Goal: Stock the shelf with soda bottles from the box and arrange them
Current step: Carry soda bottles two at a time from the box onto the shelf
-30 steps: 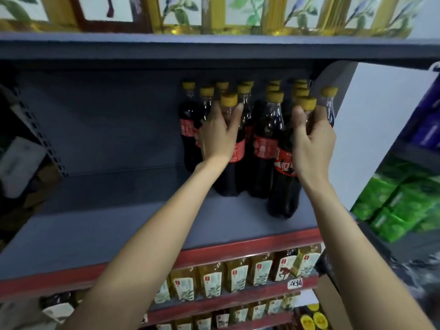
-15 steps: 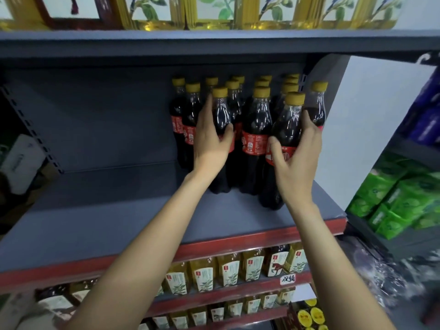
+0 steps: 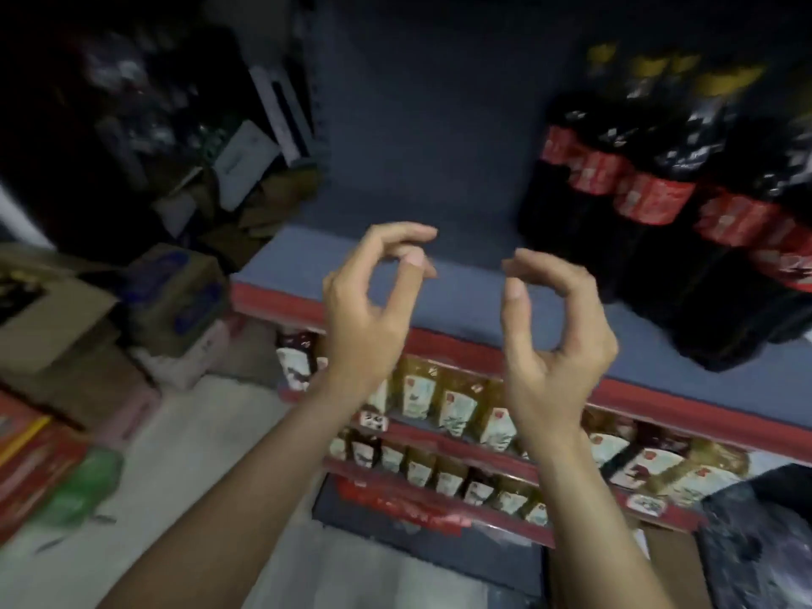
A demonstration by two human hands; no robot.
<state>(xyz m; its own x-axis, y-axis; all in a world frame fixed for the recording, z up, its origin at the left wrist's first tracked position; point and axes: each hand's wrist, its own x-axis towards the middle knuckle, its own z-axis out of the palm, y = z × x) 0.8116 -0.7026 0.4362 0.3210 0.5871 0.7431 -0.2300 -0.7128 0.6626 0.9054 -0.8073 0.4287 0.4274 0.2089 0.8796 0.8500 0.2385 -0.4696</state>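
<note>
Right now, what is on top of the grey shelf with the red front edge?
On the grey shelf, dark soda bottles with red labels and yellow caps stand bunched at its right. The rear rows are hidden behind the front ones. Both hands hover empty before it.

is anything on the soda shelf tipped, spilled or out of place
Nothing stands out. The soda bottles stand upright, packed together at the right of the shelf; no spill shows. Both hands hold nothing. The picture is blurred.
</note>
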